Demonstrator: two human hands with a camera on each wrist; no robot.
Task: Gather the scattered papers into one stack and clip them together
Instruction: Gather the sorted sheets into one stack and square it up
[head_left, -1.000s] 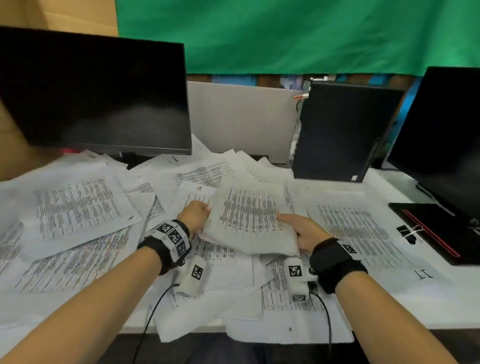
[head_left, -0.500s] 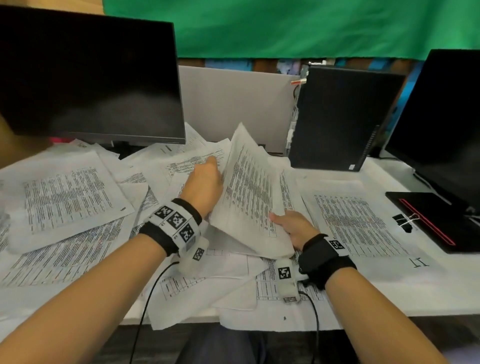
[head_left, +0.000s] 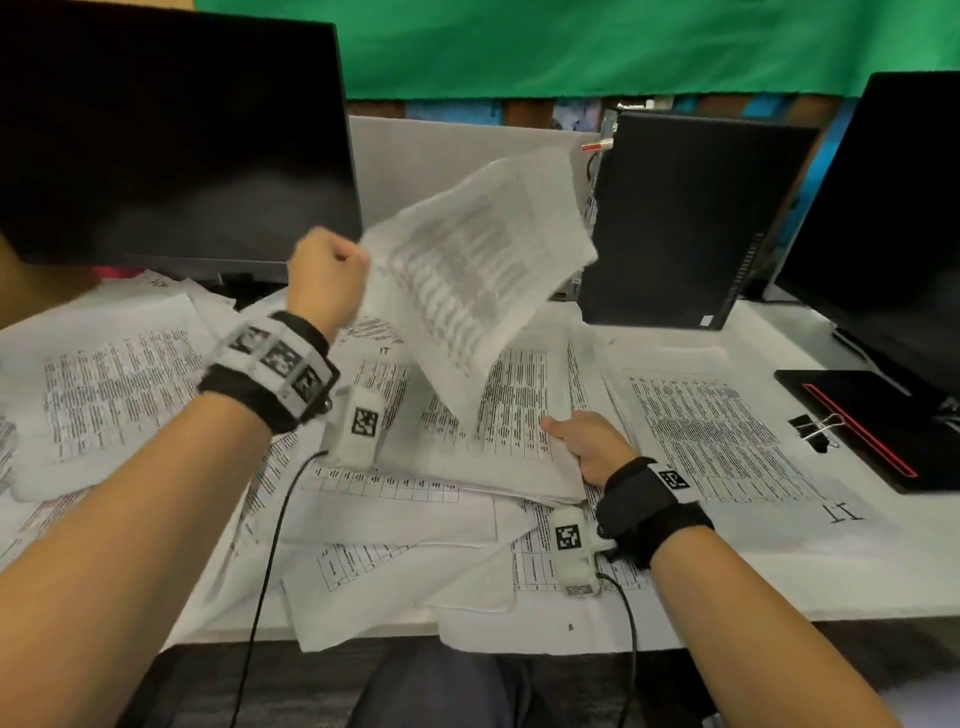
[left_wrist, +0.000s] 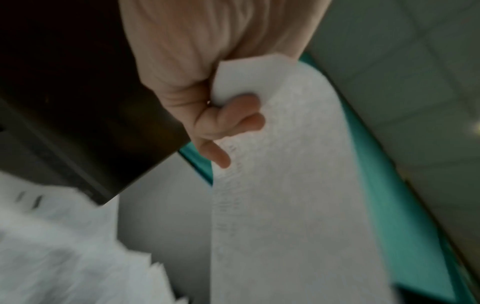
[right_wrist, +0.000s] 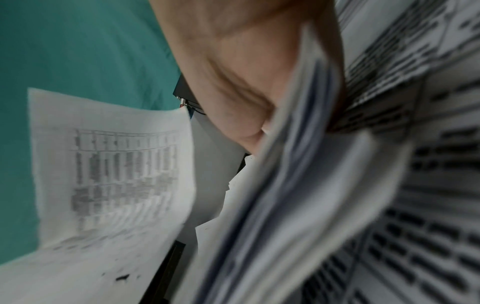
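Green cloth (head_left: 623, 47) hangs behind a white desk (head_left: 779, 587) that is littered with printed papers (head_left: 114, 384), between a dark monitor (head_left: 171, 130) on the left and a second monitor (head_left: 904, 218) on the right, with a black computer case (head_left: 691, 218) standing at the back. No container stands on the desk; the papers lie loose and overlapping, some hanging over the near edge.

The left hand (head_left: 324, 278) is raised above the desk, fingers (left_wrist: 228, 117) curled tight around the corner of one lifted sheet (head_left: 478, 270), which hangs tilted and blurred in the air (the left wrist view shows that corner crumpled inside the fist). The right hand (head_left: 589, 441) is low on the desk and grips the right edge of a partial stack (head_left: 498, 421) near the middle, thumb on top and the other fingers hidden beneath the pages. A black binder clip (head_left: 813, 428) lies on the desk to the right, well apart from the stack and just beside a black laptop (head_left: 872, 421) with a red stripe.

Half a second ago the left hand was down among the papers, tipping this sheet up on edge; now the sheet is clear of the desk. The right hand has kept its place, and the clip has not moved.
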